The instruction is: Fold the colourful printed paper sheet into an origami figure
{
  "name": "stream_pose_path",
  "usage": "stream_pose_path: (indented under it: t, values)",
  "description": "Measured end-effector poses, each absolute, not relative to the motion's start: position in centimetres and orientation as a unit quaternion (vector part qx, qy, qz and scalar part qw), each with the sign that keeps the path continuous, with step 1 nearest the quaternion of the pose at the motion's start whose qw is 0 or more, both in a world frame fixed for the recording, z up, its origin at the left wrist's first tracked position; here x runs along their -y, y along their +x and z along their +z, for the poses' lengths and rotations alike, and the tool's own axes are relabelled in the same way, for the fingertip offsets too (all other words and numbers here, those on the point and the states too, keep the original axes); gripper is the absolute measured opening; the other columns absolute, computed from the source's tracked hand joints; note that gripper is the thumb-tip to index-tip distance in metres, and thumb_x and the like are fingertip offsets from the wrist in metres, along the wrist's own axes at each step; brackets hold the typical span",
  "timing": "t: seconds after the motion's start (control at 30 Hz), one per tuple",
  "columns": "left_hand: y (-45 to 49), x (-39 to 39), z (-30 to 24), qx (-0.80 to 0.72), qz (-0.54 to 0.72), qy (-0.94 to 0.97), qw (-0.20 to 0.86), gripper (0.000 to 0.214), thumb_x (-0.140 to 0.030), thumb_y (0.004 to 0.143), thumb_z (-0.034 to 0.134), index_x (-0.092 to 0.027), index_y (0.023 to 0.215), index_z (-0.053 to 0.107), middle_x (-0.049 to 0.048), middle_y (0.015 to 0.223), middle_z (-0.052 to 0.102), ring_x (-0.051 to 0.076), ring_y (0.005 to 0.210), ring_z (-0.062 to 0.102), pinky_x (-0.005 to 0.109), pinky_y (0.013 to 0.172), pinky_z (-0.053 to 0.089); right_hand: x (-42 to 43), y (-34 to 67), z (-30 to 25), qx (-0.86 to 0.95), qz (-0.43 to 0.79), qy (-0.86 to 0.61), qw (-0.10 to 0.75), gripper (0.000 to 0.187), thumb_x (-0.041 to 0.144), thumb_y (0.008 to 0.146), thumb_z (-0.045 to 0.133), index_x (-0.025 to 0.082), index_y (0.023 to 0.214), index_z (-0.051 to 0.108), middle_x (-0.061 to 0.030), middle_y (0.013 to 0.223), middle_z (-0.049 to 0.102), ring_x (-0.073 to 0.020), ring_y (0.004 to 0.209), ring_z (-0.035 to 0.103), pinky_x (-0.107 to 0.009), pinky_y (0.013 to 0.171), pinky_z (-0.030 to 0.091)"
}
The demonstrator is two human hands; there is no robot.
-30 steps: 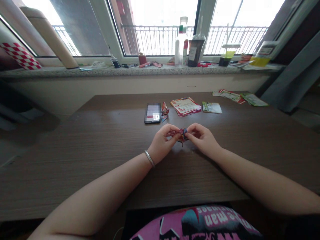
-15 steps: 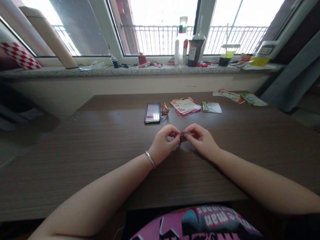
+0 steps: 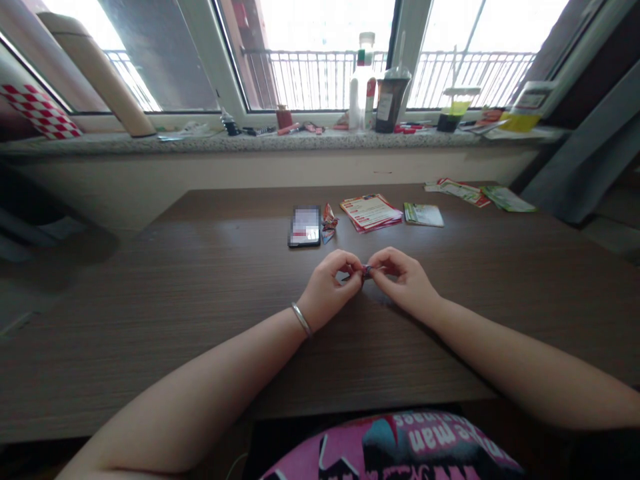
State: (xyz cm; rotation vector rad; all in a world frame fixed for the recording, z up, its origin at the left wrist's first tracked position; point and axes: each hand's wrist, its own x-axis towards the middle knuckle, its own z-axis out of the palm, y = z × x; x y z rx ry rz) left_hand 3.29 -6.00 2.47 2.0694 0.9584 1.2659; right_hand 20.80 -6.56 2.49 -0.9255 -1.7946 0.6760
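Both of my hands meet over the middle of the brown desk [image 3: 150,300]. My left hand [image 3: 327,287], with a silver bangle at the wrist, and my right hand [image 3: 405,280] each pinch one side of a small folded piece of coloured paper [image 3: 367,271]. The fingers cover most of the paper, so only a dark red and blue bit shows between the fingertips. Both wrists rest low on the desk top.
Farther back on the desk lie a phone [image 3: 305,225], a small folded paper figure [image 3: 329,222], a stack of red leaflets [image 3: 373,212], a green card [image 3: 424,215] and more leaflets [image 3: 480,193] at the right. The window sill [image 3: 200,141] holds bottles, cups and small items.
The folded paper has been pressed smaller between my fingertips, and less of it shows now. My hands have drawn slightly closer together; the arms have hardly moved.
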Motion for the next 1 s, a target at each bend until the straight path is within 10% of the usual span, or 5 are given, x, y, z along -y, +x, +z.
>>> stream_pose_path:
  t: [1.0]
  values:
    - [3.4,6.4,3.0,-0.314,0.457,0.812,0.184,0.013,-0.005,0.073,0.052,-0.018,0.073,0.051,-0.002,0.072,0.052,0.011,0.069,0.049,0.023,0.065,0.041,7.2,20.3,3.7,0.788,0.22,-0.368,0.442,0.008,0.013,0.073,0.054,0.021,0.075,0.055,0.0005,0.075,0.057,-0.0124,0.071,0.055,-0.024,0.064,0.05]
